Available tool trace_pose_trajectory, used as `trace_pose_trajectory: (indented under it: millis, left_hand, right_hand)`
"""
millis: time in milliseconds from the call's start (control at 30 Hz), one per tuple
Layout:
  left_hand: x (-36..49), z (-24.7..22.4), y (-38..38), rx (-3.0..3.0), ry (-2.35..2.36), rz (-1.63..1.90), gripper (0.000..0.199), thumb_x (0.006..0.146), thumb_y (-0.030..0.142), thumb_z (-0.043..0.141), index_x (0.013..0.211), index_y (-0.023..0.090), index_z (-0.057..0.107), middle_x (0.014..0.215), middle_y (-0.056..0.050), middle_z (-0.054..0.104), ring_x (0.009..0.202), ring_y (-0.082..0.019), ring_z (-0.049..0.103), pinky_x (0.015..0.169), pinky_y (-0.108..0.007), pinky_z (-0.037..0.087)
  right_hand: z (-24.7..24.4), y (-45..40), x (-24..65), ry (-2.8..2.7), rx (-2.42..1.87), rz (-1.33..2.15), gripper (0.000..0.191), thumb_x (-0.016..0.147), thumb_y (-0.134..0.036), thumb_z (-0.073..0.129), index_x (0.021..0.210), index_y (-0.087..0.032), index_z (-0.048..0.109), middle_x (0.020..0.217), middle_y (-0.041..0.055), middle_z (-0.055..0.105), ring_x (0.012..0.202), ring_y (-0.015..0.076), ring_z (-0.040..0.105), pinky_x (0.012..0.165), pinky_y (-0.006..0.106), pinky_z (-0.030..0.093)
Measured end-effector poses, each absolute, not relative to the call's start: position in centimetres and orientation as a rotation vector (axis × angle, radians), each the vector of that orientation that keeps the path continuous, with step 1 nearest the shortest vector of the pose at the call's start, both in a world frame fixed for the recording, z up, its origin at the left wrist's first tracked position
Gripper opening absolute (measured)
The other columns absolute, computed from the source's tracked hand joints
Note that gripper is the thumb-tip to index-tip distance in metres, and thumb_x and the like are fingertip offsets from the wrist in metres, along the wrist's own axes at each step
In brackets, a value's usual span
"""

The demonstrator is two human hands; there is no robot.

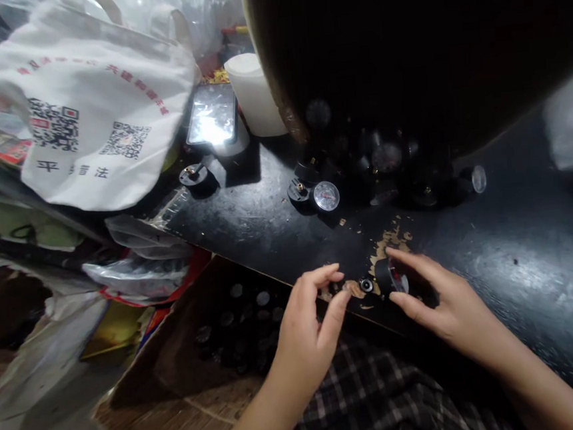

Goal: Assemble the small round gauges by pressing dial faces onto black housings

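one gauge [397, 277] is risking falling if the right grip [446, 294], pinching its sides, is slipping; the left grip [307, 310] is gaping.

White glare patches the black tabletop [506, 259] amid deep, dim shadow.

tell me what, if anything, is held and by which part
The right hand holds a gauge by opposite sides of its rim; the left hand holds nothing.
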State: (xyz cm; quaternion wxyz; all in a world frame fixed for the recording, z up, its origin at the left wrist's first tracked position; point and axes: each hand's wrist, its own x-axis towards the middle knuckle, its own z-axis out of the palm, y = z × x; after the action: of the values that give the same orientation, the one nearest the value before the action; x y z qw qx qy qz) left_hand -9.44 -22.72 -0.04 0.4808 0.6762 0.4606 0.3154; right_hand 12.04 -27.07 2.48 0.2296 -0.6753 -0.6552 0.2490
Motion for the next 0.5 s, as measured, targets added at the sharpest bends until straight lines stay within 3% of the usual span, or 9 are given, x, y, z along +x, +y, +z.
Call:
trace_pose_trajectory:
  millis: [133, 333, 400, 500]
  left_hand:
    - [-9.2, 0.1, -22.0, 1.893, 1.137, 0.78, 0.023, 0.1, 0.03, 0.039, 0.118, 0.025, 0.054, 0.115, -0.004, 0.06, 0.112, -0.018, 0.053, 0.098, -0.036, 0.043]
    - [-6.4, 0.7, -21.5, 2.01, 1.193, 0.698, 0.021, 0.101, 0.033, 0.038, 0.103, 0.021, 0.056, 0.104, -0.002, 0.062, 0.095, -0.018, 0.054, 0.084, -0.036, 0.036]
    - [-5.9, 0.6, -21.5, 2.062, 1.203, 0.681, 0.021, 0.101, 0.03, 0.038, 0.099, 0.02, 0.056, 0.101, -0.002, 0.063, 0.091, -0.018, 0.054, 0.081, -0.036, 0.035]
    - [-5.7, 0.3, -21.5, 2.156, 1.182, 0.689, 0.021, 0.101, 0.027, 0.035, 0.098, 0.019, 0.054, 0.102, -0.003, 0.063, 0.089, -0.019, 0.054, 0.08, -0.036, 0.034]
  right_hand:
    - [2.8, -26.5, 12.1, -1.911, -1.843, 0.709, 0.048, 0.091, -0.045, 0.053, 0.134, -0.026, 0.05, 0.126, 0.009, 0.063, 0.114, 0.0266, 0.06, 0.094, 0.046, 0.05]
    - [3.3, -26.3, 9.7, -2.19, -1.835, 0.248, 0.048, 0.086, -0.038, 0.062, 0.126, -0.014, 0.051, 0.111, 0.0148, 0.066, 0.1, 0.0292, 0.061, 0.086, 0.049, 0.049]
    - [3.0, -26.3, 9.2, -2.268, -1.82, 0.212, 0.059, 0.084, -0.035, 0.064, 0.134, -0.012, 0.044, 0.125, 0.0173, 0.061, 0.113, 0.0321, 0.056, 0.096, 0.054, 0.044]
    - [2.1, -26.2, 8.8, -2.304, -1.833, 0.268, 0.087, 0.08, -0.033, 0.066, 0.148, -0.009, 0.018, 0.148, 0.0203, 0.04, 0.139, 0.0359, 0.031, 0.11, 0.064, 0.026]
